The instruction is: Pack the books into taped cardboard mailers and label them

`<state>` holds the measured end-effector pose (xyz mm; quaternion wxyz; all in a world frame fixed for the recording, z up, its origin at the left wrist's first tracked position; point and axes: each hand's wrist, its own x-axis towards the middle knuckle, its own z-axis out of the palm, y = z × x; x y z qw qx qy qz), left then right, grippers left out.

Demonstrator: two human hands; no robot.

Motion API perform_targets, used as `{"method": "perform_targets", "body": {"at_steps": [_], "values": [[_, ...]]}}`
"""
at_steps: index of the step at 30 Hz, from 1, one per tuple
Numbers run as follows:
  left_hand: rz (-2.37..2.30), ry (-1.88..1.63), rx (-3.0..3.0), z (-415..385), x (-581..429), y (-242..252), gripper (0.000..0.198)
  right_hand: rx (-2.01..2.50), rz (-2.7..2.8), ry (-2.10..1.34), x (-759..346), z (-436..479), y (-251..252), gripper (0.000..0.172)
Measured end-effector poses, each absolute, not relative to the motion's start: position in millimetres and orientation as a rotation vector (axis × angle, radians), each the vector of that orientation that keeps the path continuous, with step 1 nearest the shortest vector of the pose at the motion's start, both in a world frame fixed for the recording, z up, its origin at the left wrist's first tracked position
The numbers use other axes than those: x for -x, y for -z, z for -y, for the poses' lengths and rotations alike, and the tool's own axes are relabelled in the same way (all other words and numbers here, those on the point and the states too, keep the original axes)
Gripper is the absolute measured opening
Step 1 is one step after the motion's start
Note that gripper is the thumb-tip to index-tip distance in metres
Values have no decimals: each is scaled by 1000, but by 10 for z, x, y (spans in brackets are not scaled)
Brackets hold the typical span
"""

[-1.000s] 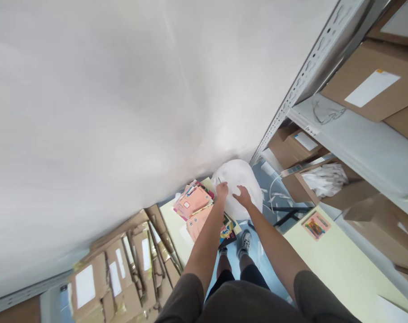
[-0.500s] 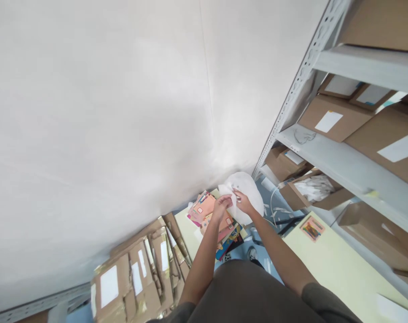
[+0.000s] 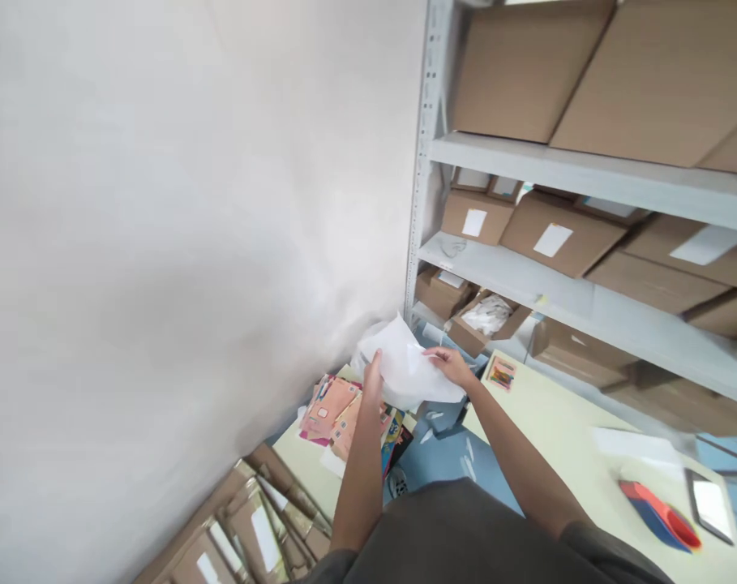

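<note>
A thin white plastic bag [image 3: 398,365] is spread between my two hands. My left hand [image 3: 373,377] grips its left edge, thumb upward. At the right edge, the fingers of my right hand [image 3: 452,367] pinch the bag. Another pale white bundle [image 3: 365,345] shows behind it by the wall, partly covered. Below and left of the bag lies a pile of colourful booklets [image 3: 333,410] with pink and orange covers, partly hidden by my left forearm. It rests on a pale yellow tabletop [image 3: 298,454].
Flattened cardboard boxes [image 3: 252,519] lean at lower left. Metal shelving [image 3: 495,264] with cardboard boxes [image 3: 566,235] stands on the right. A second pale yellow table [image 3: 550,422] carries a small picture card [image 3: 502,373], a red-and-blue holder [image 3: 660,515] and a dark-framed device [image 3: 710,504].
The view has turned right, bringing more shelves and the right-hand table into sight. My hands have moved apart, and the white bag that was bunched between them is now spread wider.
</note>
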<state>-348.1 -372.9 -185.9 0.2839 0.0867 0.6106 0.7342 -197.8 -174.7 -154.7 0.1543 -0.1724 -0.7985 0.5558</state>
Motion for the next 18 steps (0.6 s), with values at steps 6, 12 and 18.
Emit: {"method": "perform_targets", "body": {"at_steps": [6,12,18], "values": [[-1628,-1901,-181,3314,3365,1754,67,554,2344,-1436,889,1352,1262,31],[-1585,-1435,-543,2714,2271,1802,52,722,2265,-1411,-632,954,1227,41],[-1565,-1390,-622,2111,945,1965,43,1018,2146,-1276,-2194,633,1404,56]]}}
